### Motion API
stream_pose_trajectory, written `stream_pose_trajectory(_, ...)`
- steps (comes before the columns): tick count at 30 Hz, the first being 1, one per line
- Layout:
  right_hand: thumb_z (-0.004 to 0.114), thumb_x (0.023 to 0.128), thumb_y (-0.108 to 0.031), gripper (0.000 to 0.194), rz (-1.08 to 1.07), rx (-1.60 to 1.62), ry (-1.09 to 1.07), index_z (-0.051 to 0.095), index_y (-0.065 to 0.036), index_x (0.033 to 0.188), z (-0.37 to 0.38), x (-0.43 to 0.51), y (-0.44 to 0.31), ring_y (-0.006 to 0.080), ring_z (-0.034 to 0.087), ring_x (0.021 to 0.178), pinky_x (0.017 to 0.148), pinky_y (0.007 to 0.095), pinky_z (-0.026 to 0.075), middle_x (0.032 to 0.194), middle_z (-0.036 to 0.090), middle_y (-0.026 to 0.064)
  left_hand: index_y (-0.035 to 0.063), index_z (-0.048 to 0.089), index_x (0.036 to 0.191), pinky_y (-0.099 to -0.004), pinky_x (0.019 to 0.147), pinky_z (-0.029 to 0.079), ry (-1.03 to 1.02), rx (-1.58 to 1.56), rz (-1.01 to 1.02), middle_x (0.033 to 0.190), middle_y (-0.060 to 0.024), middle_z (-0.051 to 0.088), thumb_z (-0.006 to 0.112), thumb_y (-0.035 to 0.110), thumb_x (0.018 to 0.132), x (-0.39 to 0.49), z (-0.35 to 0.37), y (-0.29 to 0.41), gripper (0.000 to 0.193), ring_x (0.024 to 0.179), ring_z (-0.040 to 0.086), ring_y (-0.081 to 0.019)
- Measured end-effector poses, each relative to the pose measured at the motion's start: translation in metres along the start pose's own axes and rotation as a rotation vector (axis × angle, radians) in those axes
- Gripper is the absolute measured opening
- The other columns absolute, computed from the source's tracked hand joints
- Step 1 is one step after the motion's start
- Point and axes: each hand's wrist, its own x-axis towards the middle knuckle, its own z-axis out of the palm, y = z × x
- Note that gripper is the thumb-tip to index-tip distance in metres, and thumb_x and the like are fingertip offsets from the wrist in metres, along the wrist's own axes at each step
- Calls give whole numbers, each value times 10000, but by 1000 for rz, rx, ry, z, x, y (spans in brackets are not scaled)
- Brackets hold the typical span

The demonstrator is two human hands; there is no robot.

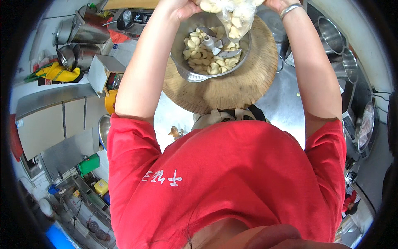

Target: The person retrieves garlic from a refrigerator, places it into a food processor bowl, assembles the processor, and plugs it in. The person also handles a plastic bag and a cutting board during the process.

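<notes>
A clear plastic bag of peeled garlic cloves (235, 23) hangs over a steel chopper bowl (199, 76), between both hands. My left hand (188, 10) is at the bag's left side, its fingers partly cut off by the top edge of the view. At the bag's right side is my right hand (277, 4), also cut off, with a silver bracelet on the wrist. Inside the bowl, peeled garlic cloves (199, 59) lie around a central hub with curved metal blades (229, 53). The bowl rests on a thick round wooden chopping block (217, 93).
Steel pots (331, 35) stand at the right, and a wrapped tray (365, 127) lies below them. More pots (88, 31) and a yellow bag (59, 73) are at the upper left. A kitchen scale (141, 17) sits left of my left forearm.
</notes>
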Motion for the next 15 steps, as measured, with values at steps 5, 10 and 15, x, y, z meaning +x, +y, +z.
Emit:
stream_pose_trajectory(5,589,953,-91,298,-60,-10,186,582,43,1219,-37,-15,-1,301,663,1059,931,414,571,1168,669,186,-6,598,1230,-318,751,583,-64,57,-82,1048,-77,687,462,212,1044,20,22,-7,318,886,672,-154)
stream_pose_trajectory(10,548,933,-126,321,-23,47,154,577,26,1214,-76,-90,-30,339,595,1168,1094,459,450,1198,634,185,5,623,1203,-317,801,580,82,137,-137,1104,-98,693,459,206,1044,32,82,-39,305,953,687,-185)
stream_pose_trajectory(15,428,1061,-154,392,88,-60,666,457,61,1388,-103,-210,-53,289,605,1225,1060,411,502,1360,584,190,23,632,1194,-332,708,582,53,200,-304,1063,-79,704,475,271,1039,40,142,-109,332,887,692,-199)
